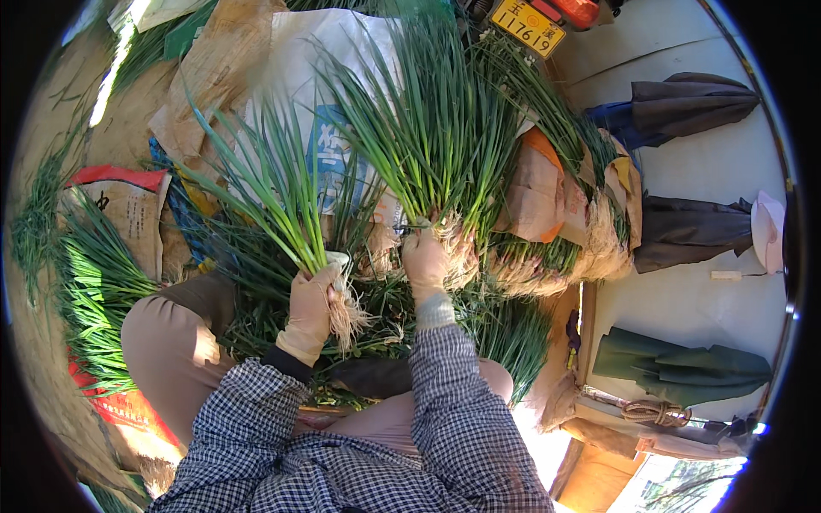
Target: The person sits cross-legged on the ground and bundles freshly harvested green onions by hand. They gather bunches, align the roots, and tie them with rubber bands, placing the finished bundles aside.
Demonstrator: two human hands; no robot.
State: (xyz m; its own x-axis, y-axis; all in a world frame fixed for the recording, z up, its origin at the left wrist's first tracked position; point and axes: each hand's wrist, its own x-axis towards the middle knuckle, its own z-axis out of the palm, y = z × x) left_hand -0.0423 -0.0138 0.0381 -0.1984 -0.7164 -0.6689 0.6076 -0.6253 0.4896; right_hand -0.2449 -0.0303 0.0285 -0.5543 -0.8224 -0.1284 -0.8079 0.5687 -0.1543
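Note:
My left hand (310, 314), in a pale rubber glove, is closed round a small bunch of green onions (301, 237). Their leaves fan up and away, and pale roots (346, 314) hang out to the right of the fist. My right hand (426, 261), gloved likewise, has its fingers curled at the root end of a much larger pile of green onions (442, 141). A small dark object (402, 229) pokes out left of those fingers; what it is cannot be told. Whether the fingers grip any stems is hidden.
Loose green leaves (385, 314) cover the ground between my legs. A white woven sack (295, 58) lies beyond the hands. Wrapped bundles (545, 186) stand at right, more green onions (96, 301) at left. Coats (693, 109) hang on the pale wall near a vehicle's yellow plate (527, 27).

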